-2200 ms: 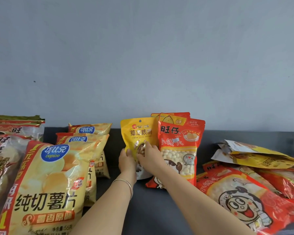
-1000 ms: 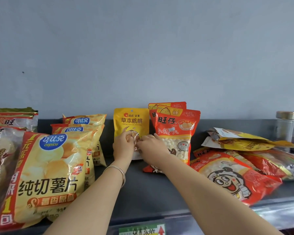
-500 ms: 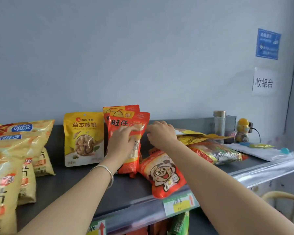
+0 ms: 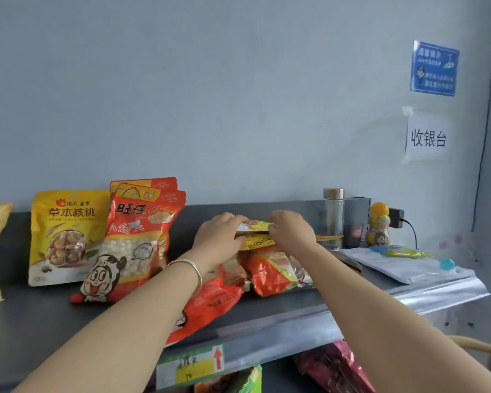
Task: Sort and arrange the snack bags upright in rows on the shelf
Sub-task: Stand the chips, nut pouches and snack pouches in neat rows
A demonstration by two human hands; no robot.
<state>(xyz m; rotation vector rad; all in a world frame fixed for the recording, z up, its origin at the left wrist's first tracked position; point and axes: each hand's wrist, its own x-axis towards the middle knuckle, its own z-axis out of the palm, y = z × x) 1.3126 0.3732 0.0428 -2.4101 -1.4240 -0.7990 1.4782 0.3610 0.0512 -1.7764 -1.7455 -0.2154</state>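
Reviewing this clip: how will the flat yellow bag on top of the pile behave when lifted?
Probably floppy: the yellow bag lies flat and thin, and the left hand and right hand pinch it at two places, perhaps against sagging. Likely light, since a pinch alone holds it. Its smooth film may slide easily over the red bags beneath.

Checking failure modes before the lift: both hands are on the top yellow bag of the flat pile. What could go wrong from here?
1. The flat red bag under the left forearm appears to overhang the front edge of the shelf; disturbing the pile could slide it off.
2. The glass bottle stands close behind the right hand; lifting the top yellow bag carelessly might tip it.
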